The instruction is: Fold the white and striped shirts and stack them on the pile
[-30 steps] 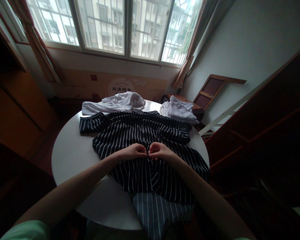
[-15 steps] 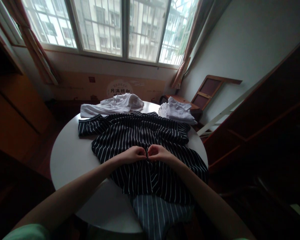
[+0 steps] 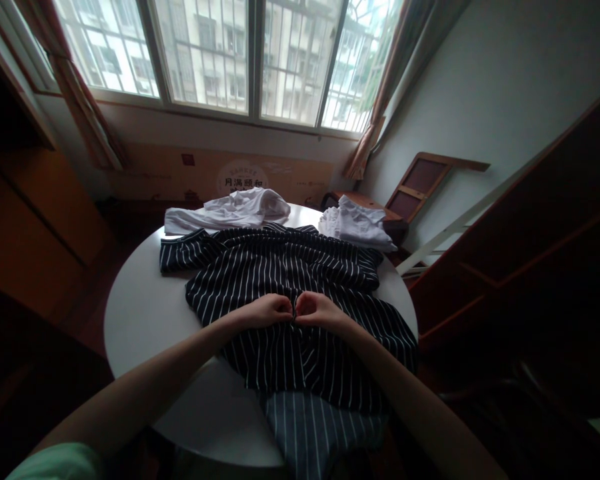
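Observation:
A black shirt with white stripes (image 3: 260, 267) lies spread over a round white table (image 3: 145, 320), its lower end hanging over the near edge and showing a paler grey-blue side. At the middle of the shirt, my left hand (image 3: 270, 310) pinches the cloth with thumb and fingers together. Right beside it, almost fingertip to fingertip, my right hand (image 3: 320, 311) is closed in a similar pinch on the shirt's front. Any button between the fingertips is too small to make out.
Behind the shirt lies a crumpled white garment (image 3: 230, 210). A pile of folded white clothes (image 3: 357, 223) sits at the table's far right. Beyond stand a wooden chair (image 3: 420, 183) and a barred window (image 3: 205, 60). Dark wooden furniture (image 3: 520, 247) is on the right.
The view has shifted slightly. Both hands keep their pinch at the same spot on the shirt, with barely any finger movement.

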A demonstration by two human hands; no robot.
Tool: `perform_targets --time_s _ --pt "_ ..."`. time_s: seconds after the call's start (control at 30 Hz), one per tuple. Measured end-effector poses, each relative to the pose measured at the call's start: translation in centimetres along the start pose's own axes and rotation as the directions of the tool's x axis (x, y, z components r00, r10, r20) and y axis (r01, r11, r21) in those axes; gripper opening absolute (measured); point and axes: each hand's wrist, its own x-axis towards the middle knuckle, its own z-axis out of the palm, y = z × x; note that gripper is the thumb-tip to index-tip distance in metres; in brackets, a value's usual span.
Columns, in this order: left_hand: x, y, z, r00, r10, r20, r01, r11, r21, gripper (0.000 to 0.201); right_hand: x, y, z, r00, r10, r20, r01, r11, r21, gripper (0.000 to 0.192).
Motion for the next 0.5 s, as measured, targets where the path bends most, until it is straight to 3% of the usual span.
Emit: perform_targets --time_s 0.23,0.5 --pt "0.05 -0.11 0.01 1.0 0.006 0.009 -0.007 0.999 0.036 0.015 0.0 -0.26 -0.55 0.992 0.04 0.119 -0.044 0.999 0.026 0.028" --pt "0.06 0.01 0.11 1.0 -0.007 -0.006 0.008 1.0 0.011 0.013 0.04 -0.03 -0.11 0.998 0.011 0.064 -0.013 1.0 0.029 0.026"
